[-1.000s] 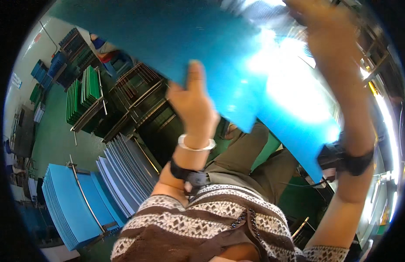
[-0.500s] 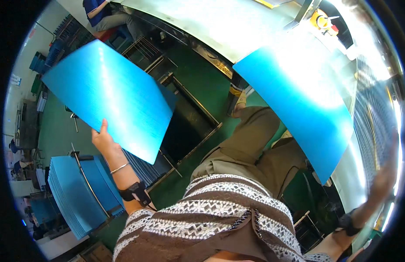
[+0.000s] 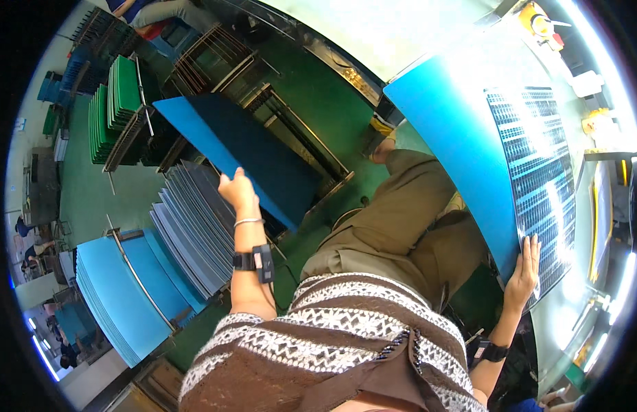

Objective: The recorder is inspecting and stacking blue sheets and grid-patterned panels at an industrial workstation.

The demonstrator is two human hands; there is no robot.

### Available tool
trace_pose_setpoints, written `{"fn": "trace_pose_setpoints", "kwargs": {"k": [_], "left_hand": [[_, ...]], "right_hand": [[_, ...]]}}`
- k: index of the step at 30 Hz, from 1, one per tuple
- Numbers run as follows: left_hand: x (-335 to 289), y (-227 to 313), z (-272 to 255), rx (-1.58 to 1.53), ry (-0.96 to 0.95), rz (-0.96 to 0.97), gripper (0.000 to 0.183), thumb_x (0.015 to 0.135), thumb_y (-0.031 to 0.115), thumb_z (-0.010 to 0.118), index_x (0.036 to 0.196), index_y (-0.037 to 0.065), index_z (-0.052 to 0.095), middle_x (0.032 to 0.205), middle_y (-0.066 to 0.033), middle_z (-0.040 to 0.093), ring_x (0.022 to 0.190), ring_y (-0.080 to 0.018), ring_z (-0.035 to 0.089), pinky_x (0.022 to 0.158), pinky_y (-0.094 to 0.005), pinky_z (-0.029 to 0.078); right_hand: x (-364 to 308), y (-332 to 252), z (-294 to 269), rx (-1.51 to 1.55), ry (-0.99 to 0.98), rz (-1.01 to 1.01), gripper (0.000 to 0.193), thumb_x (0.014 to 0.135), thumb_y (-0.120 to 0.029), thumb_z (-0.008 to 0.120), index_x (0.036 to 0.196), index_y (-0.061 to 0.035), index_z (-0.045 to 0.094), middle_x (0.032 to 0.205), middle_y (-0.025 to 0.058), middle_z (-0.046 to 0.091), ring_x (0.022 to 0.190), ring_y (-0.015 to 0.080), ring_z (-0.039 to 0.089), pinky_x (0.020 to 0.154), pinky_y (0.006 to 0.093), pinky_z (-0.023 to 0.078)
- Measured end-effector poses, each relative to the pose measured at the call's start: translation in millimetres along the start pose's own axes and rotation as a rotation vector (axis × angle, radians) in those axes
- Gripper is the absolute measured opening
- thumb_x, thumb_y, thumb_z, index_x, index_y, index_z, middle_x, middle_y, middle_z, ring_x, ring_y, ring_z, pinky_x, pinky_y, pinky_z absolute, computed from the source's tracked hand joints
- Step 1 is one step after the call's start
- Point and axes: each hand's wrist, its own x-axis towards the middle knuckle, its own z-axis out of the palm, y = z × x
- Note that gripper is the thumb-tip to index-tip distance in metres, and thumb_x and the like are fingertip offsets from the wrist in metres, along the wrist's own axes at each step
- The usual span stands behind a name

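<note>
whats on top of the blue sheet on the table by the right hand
A dark patterned sheet overlaps the right part of the blue sheet, the right hand at its near edge. Bluish bands show through; otherwise the blue surface there is hidden, as is the table underneath.

Gap between held sheet [image 3: 212, 143] and worktable [image 3: 346, 34]; rack [image 3: 309, 128] obstructs below.

Left hand [image 3: 240, 193] is curled in a grip, wrist [image 3: 248, 233] just below it. Right hand [image 3: 520, 280], lower and well to the grip's right, rests flat, fingers [image 3: 530, 255] outstretched. The 2 forearms [image 3: 248, 292] (largely bare) extend below the hands.
</note>
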Motion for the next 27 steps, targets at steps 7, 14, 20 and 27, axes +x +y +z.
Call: {"fn": "trace_pose_setpoints", "kwargs": {"k": [7, 14, 20, 27], "left_hand": [[-23, -39, 56, 0.279, 0.058, 0.043, 0.024, 0.075, -0.002, 0.060, 0.098, -0.007, 0.063, 0.082, -0.0181, 0.068, 0.071, -0.0263, 0.065, 0.067, -0.0366, 0.049], [-26, -68, 75, 0.259, 0.026, 0.038, 0.027, 0.076, -0.001, 0.060, 0.102, -0.007, 0.063, 0.092, -0.0225, 0.067, 0.085, -0.0328, 0.066, 0.074, -0.0374, 0.049], [-30, -52, 84, 0.434, 0.064, 0.116, 0.027, 0.075, 0.000, 0.058, 0.101, -0.005, 0.063, 0.092, -0.0233, 0.067, 0.086, -0.0364, 0.065, 0.076, -0.0397, 0.050], [-19, -56, 106, 0.361, -0.058, -0.021, 0.026, 0.078, 0.001, 0.058, 0.103, -0.005, 0.062, 0.092, -0.0218, 0.067, 0.083, -0.0334, 0.066, 0.074, -0.0378, 0.049]], "right_hand": [[1, -14, -3, 0.012, -0.041, -0.003, 0.037, 0.091, 0.000, 0.044, 0.127, -0.0011, 0.053, 0.138, 0.0156, 0.045, 0.132, 0.0302, 0.037, 0.108, 0.0379, 0.028], [4, -16, -2, 0.003, -0.033, -0.006, 0.037, 0.090, 0.001, 0.043, 0.126, -0.0011, 0.054, 0.137, 0.0150, 0.046, 0.132, 0.0298, 0.038, 0.107, 0.0368, 0.028], [8, -20, -2, 0.024, -0.033, -0.008, 0.036, 0.089, 0.002, 0.046, 0.124, 0.0001, 0.055, 0.137, 0.0157, 0.046, 0.132, 0.0330, 0.037, 0.107, 0.0394, 0.029], [3, -13, -3, 0.017, -0.046, -0.014, 0.037, 0.090, 0.001, 0.045, 0.126, 0.0002, 0.053, 0.138, 0.0167, 0.045, 0.131, 0.0345, 0.037, 0.107, 0.0407, 0.028]]}}
